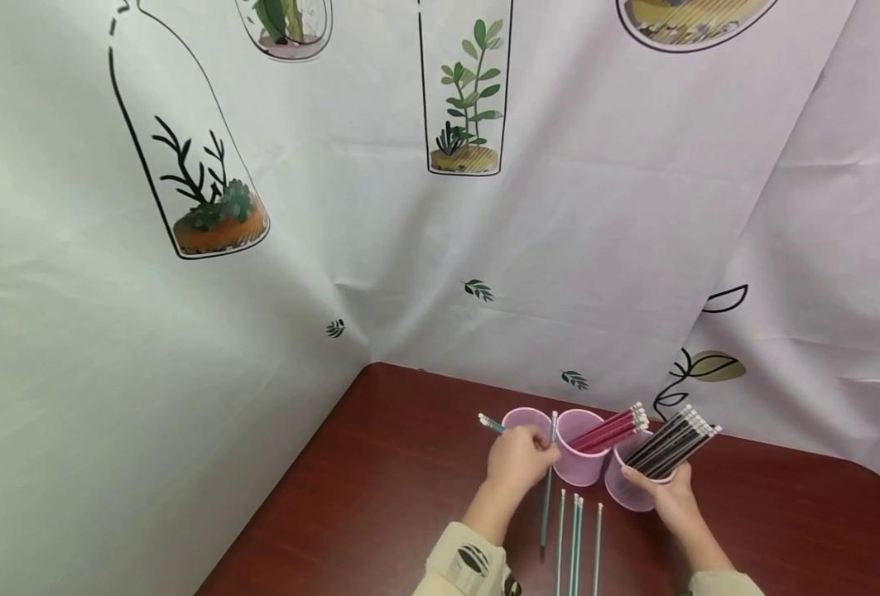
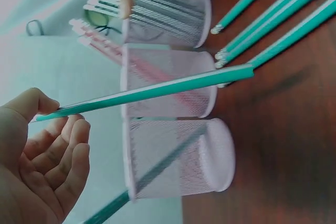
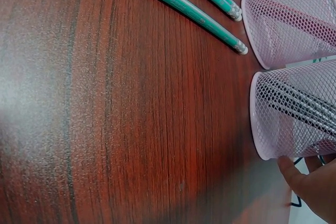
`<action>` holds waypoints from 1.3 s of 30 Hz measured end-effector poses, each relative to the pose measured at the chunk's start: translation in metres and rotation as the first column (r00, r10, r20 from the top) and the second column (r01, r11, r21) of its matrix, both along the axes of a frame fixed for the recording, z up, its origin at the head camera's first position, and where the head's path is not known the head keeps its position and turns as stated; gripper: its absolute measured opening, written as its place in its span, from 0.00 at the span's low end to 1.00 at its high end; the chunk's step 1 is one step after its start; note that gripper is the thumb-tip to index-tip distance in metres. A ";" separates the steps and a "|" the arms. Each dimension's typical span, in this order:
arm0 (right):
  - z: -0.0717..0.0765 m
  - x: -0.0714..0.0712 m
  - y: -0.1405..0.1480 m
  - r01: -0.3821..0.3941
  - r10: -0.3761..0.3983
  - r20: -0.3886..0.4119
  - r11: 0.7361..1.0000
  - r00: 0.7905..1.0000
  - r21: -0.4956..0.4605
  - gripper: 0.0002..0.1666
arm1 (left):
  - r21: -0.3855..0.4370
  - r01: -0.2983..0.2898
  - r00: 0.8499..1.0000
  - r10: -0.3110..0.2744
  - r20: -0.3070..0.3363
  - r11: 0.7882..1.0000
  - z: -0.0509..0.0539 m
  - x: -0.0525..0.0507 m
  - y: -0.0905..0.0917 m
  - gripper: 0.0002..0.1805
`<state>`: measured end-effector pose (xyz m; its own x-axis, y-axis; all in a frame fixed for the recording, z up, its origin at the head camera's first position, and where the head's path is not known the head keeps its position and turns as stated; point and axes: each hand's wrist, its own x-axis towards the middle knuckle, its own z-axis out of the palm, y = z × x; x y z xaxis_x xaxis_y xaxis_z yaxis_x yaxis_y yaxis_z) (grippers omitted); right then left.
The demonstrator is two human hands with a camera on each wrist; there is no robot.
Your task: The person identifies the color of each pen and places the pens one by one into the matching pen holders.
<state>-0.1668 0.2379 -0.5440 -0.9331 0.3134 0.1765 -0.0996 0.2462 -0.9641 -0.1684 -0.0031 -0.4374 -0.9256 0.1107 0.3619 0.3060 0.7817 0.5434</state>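
My left hand (image 1: 520, 457) pinches a green pencil (image 2: 157, 90) near its eraser end, and the pencil slants above the table. Just beyond that hand stands the left pink mesh pencil cup (image 2: 163, 156), with green pencils (image 1: 490, 423) leaning out of it. Red pencils (image 1: 609, 430) fill part of the middle pencil cup (image 1: 579, 470). My right hand (image 1: 670, 497) holds the right pencil cup (image 1: 628, 493) near its rim, thumb and fingers spread around its side. A bundle of black pencils (image 1: 666, 443) leans in this tilted-looking cup.
Several loose green pencils (image 1: 598, 546) lie on the dark red-brown table (image 1: 350, 497) in front of the cups, eraser ends toward them. A white cloth (image 1: 380, 207) printed with plants in jars hangs behind the table and along its left side.
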 end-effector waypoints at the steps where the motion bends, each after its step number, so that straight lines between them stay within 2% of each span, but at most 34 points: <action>1: -0.002 -0.001 0.001 -0.003 0.003 0.001 1.000 1.000 0.001 0.31 | 0.029 0.002 1.000 -0.001 -0.010 1.000 0.004 -0.001 -0.001 0.09; 5: 0.008 0.003 -0.002 -0.019 0.019 -0.007 1.000 1.000 -0.021 0.33 | 0.162 -0.007 0.999 0.012 -0.035 0.987 0.017 -0.004 -0.006 0.07; 10: 0.025 0.011 -0.010 0.009 -0.008 0.112 1.000 0.994 -0.005 0.45 | 0.296 -0.020 0.996 0.044 -0.074 0.955 0.034 -0.007 -0.011 0.08; 11: 0.027 0.012 -0.011 0.011 -0.010 0.113 1.000 0.994 -0.003 0.45 | 0.314 -0.023 0.995 0.051 -0.083 0.949 0.037 -0.008 -0.012 0.08; 14: 0.030 0.012 -0.012 0.012 -0.011 0.090 1.000 0.996 -0.003 0.42 | 0.375 -0.028 0.991 0.074 -0.110 0.927 0.043 -0.008 -0.014 0.07; 16: 0.030 0.011 -0.012 0.002 -0.001 0.031 0.999 1.000 -0.034 0.38 | 0.416 -0.030 0.987 0.094 -0.134 0.909 0.045 -0.009 -0.015 0.07; 18: 0.029 0.011 -0.012 0.005 -0.004 0.016 1.000 1.000 -0.031 0.37 | 0.450 -0.033 0.980 0.118 -0.161 0.892 0.045 -0.009 -0.016 0.07; 20: 0.029 0.011 -0.012 0.007 -0.006 0.038 1.000 0.999 -0.011 0.38 | 0.468 -0.048 0.974 0.145 -0.175 0.883 0.041 -0.010 -0.016 0.07; 23: 0.028 0.012 -0.012 0.019 -0.021 0.081 1.000 0.997 0.025 0.40 | 0.459 -0.088 0.971 0.180 -0.159 0.884 0.027 -0.011 -0.016 0.08; 26: 0.027 0.011 -0.011 0.014 -0.015 0.058 1.000 0.998 0.014 0.39 | 0.446 -0.121 0.971 0.198 -0.131 0.887 0.007 -0.009 -0.015 0.08; 28: 0.025 0.011 -0.011 0.013 -0.013 0.011 1.000 1.000 0.009 0.36 | 0.457 -0.134 0.973 0.204 -0.107 0.879 -0.007 -0.006 -0.014 0.08; 31: 0.019 0.009 -0.009 0.014 -0.014 0.001 1.000 1.000 0.017 0.35 | 0.495 -0.142 0.976 0.206 -0.077 0.857 -0.024 -0.003 -0.013 0.08; 34: 0.017 0.009 -0.008 0.010 -0.010 0.005 1.000 1.000 0.019 0.38 | 0.543 -0.159 0.978 0.208 -0.030 0.825 -0.036 -0.002 -0.012 0.08; 37: 0.015 0.007 -0.007 0.008 -0.008 -0.004 1.000 1.000 0.008 0.40 | 0.580 -0.196 0.973 0.231 0.015 0.790 -0.045 -0.003 -0.012 0.07; 39: 0.010 0.004 -0.005 0.010 -0.010 -0.014 1.000 1.000 0.006 0.38 | 0.605 -0.211 0.969 0.245 0.026 0.768 -0.049 -0.004 -0.013 0.07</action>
